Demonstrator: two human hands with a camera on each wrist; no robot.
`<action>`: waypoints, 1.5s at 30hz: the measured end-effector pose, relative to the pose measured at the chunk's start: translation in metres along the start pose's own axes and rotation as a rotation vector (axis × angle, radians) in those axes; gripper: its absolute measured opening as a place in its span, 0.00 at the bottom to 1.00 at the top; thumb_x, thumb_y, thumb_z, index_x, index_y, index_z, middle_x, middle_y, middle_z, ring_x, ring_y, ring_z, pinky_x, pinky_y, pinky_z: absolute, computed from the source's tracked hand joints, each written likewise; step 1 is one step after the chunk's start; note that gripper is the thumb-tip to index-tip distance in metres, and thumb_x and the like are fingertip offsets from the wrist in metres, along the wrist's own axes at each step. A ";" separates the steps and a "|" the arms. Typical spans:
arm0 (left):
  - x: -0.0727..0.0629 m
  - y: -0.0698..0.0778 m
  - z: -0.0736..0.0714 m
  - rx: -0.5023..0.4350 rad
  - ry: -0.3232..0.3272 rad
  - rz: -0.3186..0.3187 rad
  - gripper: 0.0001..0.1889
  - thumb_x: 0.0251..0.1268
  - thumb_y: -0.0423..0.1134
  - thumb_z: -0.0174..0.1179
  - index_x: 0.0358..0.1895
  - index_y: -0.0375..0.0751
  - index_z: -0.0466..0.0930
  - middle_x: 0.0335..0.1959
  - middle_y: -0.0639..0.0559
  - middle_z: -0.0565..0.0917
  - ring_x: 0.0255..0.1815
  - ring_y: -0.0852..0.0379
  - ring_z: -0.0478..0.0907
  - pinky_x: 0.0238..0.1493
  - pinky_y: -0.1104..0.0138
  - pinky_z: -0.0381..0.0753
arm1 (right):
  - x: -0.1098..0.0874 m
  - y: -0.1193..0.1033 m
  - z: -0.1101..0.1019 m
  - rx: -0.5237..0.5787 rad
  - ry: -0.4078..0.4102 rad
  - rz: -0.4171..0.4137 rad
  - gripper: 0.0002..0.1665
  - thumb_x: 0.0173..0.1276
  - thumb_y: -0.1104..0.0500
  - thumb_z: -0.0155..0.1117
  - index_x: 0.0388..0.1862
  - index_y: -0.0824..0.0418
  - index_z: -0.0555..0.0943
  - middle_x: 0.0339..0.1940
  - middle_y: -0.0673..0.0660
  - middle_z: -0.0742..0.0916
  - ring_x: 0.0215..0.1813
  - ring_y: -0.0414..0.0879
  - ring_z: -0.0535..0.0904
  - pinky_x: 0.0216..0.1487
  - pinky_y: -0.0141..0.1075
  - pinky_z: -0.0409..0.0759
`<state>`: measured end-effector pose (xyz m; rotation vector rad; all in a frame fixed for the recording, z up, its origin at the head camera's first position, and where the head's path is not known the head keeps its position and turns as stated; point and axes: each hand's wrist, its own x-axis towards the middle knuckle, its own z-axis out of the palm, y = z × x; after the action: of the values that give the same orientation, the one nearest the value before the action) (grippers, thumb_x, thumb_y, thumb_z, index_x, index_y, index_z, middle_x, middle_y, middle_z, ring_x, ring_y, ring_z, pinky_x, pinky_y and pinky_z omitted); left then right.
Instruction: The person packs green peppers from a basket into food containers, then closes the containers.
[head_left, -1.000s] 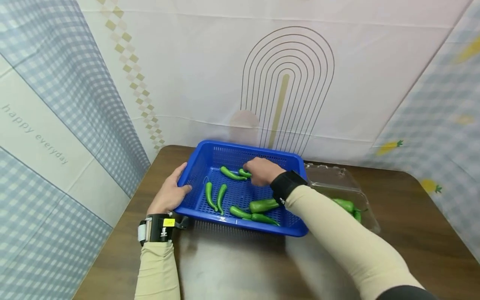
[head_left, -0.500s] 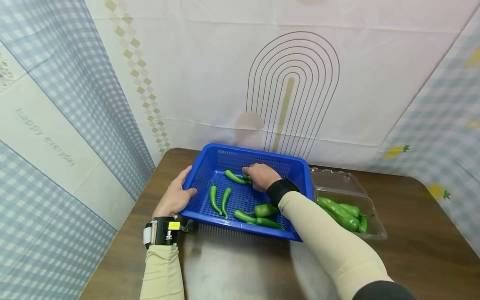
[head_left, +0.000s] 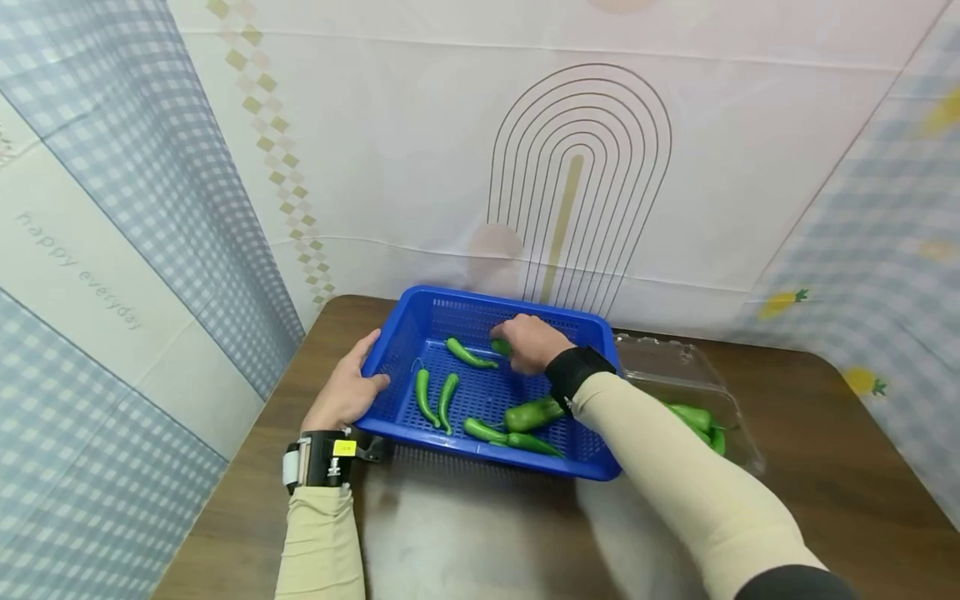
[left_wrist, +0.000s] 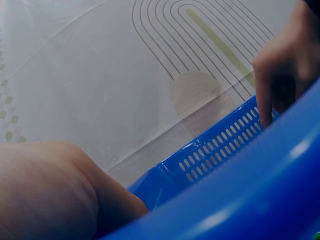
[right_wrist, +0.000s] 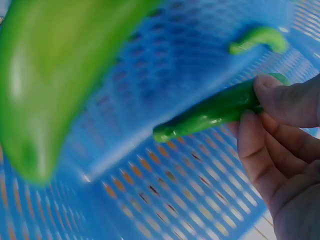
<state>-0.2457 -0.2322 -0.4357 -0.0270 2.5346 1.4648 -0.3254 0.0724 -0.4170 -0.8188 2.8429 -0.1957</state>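
In the head view my left hand (head_left: 345, 393) grips the left rim of a blue plastic basket (head_left: 465, 447), its thumb over the inner side. My right hand (head_left: 534, 343) reaches into the back of the basket and pinches a green chili pepper (right_wrist: 210, 114) between thumb and fingers. That chili points away from the fingertips in the right wrist view, over the slotted basket wall. Another chili (head_left: 469, 353) lies just left of this hand. Two slim chilies (head_left: 424, 397) lie at the left, and a thicker green pepper (head_left: 531, 414) with more chilies (head_left: 534, 444) sits near the front.
Right of the basket stands a clear plastic box (head_left: 675, 364) with its lid folded back, holding green peppers (head_left: 692, 415) and partly hidden by my right forearm. A printed curtain (head_left: 420, 150) hangs behind the wooden table (head_left: 817, 417).
The pinched chili has come away from the one lying beside it, whose tip now shows. My right hand has shifted slightly right within the basket. The left hand keeps its grip.
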 end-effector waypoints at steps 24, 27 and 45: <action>0.000 -0.012 -0.029 0.061 -0.004 -0.014 0.42 0.78 0.35 0.50 0.87 0.53 0.37 0.83 0.28 0.54 0.74 0.28 0.64 0.70 0.33 0.68 | -0.106 0.033 -0.091 0.250 0.153 -0.099 0.30 0.62 0.74 0.66 0.65 0.64 0.82 0.30 0.53 0.87 0.31 0.42 0.78 0.40 0.40 0.81; -0.001 -0.013 -0.033 0.061 -0.001 -0.021 0.42 0.79 0.35 0.49 0.87 0.54 0.36 0.84 0.29 0.53 0.75 0.27 0.63 0.71 0.32 0.66 | -0.124 0.046 -0.087 0.280 0.182 -0.076 0.28 0.64 0.74 0.65 0.64 0.63 0.82 0.34 0.56 0.89 0.35 0.43 0.82 0.41 0.41 0.82; 0.000 -0.013 -0.037 0.042 -0.009 -0.038 0.42 0.79 0.35 0.48 0.87 0.56 0.35 0.85 0.31 0.51 0.77 0.28 0.61 0.72 0.30 0.63 | -0.191 0.116 -0.046 0.168 0.184 0.075 0.30 0.66 0.68 0.70 0.68 0.62 0.77 0.32 0.48 0.82 0.35 0.38 0.76 0.38 0.37 0.76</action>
<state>-0.2505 -0.2703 -0.4294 -0.0612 2.5427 1.3940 -0.2352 0.2764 -0.3672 -0.6917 2.9675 -0.5166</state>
